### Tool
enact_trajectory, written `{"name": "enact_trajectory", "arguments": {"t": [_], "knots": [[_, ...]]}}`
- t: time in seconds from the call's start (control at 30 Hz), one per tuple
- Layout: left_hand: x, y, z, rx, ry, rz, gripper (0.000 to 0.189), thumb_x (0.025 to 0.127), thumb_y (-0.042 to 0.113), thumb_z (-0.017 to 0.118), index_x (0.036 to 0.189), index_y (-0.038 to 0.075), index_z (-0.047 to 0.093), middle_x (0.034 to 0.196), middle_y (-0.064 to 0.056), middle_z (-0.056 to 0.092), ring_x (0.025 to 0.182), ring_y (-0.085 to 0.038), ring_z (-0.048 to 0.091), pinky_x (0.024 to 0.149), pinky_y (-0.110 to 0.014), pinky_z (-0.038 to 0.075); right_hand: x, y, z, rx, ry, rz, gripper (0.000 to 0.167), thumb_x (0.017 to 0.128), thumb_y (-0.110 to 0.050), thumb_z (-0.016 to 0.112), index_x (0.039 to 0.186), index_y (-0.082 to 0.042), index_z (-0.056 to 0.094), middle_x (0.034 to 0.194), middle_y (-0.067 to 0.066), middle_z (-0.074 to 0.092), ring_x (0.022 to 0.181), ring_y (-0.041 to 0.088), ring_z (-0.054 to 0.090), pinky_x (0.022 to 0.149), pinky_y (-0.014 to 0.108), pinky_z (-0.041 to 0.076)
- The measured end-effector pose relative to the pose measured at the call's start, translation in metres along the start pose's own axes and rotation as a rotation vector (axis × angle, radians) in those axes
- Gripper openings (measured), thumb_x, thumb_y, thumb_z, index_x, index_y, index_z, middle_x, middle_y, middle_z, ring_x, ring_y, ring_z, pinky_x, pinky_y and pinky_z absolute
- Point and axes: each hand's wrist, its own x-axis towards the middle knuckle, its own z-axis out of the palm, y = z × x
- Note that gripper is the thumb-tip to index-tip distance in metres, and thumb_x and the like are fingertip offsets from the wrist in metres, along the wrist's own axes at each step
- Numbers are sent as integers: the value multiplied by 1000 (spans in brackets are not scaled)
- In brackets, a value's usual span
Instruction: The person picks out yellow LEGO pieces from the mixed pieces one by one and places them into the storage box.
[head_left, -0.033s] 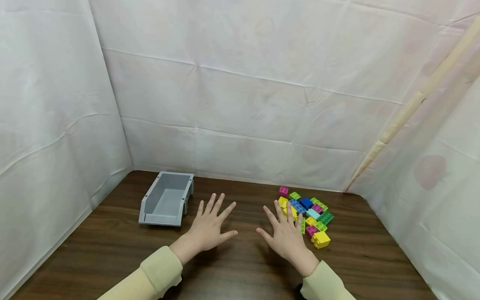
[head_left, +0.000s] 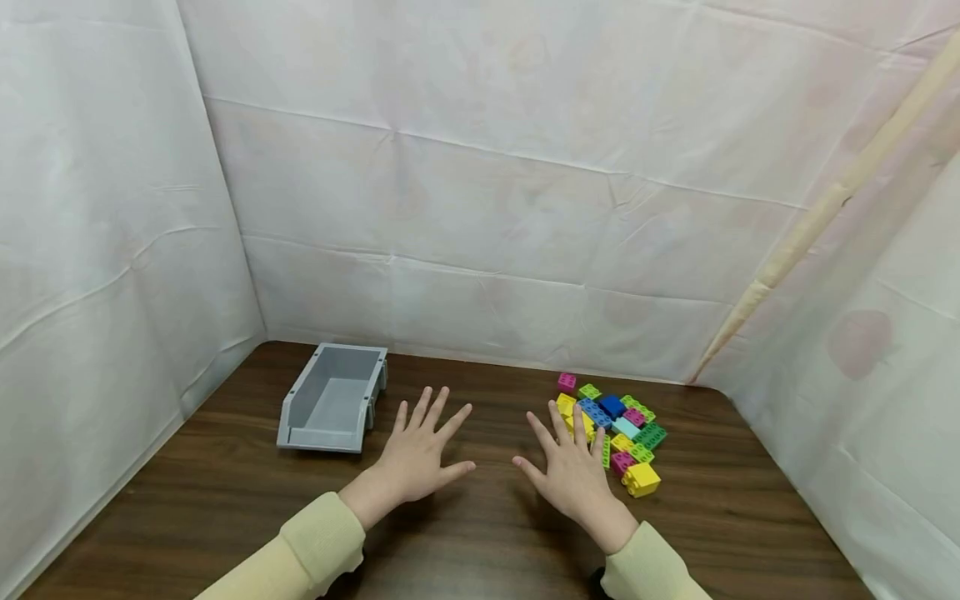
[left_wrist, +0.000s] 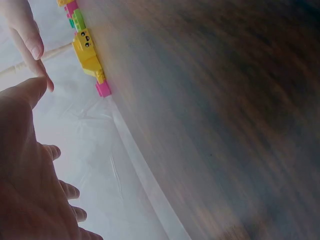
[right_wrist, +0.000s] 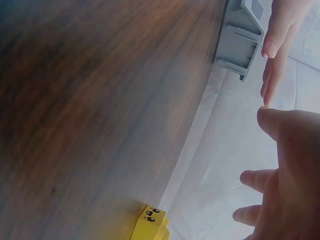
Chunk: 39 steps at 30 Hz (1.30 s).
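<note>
With fingers spread and palm down, my left hand (head_left: 412,460) hovers over the middle of the table, holding nothing. To its left is a grey plastic bin (head_left: 330,405) with a low front. My right hand (head_left: 573,475) is spread the same way, and its fingers overlap the near-left side of a pile of toy building bricks in the head view. Among them are a yellow brick (head_left: 641,480) at the near end, a dark blue brick (head_left: 612,406), a green brick (head_left: 651,436) and a magenta brick (head_left: 567,382) at the far end. A yellow brick (right_wrist: 150,222) with printed eyes shows in the right wrist view.
The dark wood-grain table (head_left: 480,533) has rounded far corners. Pale cloth (head_left: 480,208) hangs behind it and on both sides. A cloth-covered pole (head_left: 795,242) slants down to the table's far right corner.
</note>
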Motion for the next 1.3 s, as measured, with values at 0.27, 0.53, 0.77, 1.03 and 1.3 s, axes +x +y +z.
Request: {"name": "enact_trajectory", "arguments": {"t": [0.27, 0.53, 0.77, 1.03, 1.3], "knots": [[1, 3, -2, -24, -5, 9, 81, 85, 69, 45, 151, 35, 14, 159, -9, 1, 145, -33, -2, 111, -60, 11, 0, 0, -3, 12, 3, -8, 77, 84, -73, 37, 147, -30, 31, 158, 7, 14, 144, 38, -4, 103, 72, 2], [-1, 1, -10, -33, 5, 25, 82, 84, 73, 40, 151, 34, 15, 159, -9, 1, 145, -32, -3, 111, -59, 11, 2, -7, -8, 29, 4, -15, 74, 85, -67, 47, 147, -29, 31, 158, 7, 12, 143, 39, -5, 104, 71, 2], [-7, -16, -38, -48, 110, 34, 81, 85, 69, 45, 151, 31, 16, 158, -11, 2, 144, -34, -2, 112, -57, 9, 20, -24, -22, 52, 33, -84, 74, 86, -63, 50, 148, -29, 28, 158, 7, 10, 143, 39, -4, 107, 66, 7], [-13, -73, -65, -124, 145, -106, 82, 88, 61, 50, 152, 26, 12, 158, -14, -1, 144, -36, -7, 111, -60, 5, 56, -56, -33, 58, 17, -198, 73, 89, -62, 44, 151, -30, 20, 158, 6, 6, 144, 34, -5, 112, 58, 10], [-14, -138, -63, -206, 134, -215, 82, 92, 55, 47, 153, 17, 7, 156, -22, 1, 142, -43, -6, 108, -65, 3, 91, -94, -31, 126, -25, -311, 68, 96, -53, 39, 151, -19, 21, 157, 10, 12, 145, 32, 3, 115, 49, 12]]}}
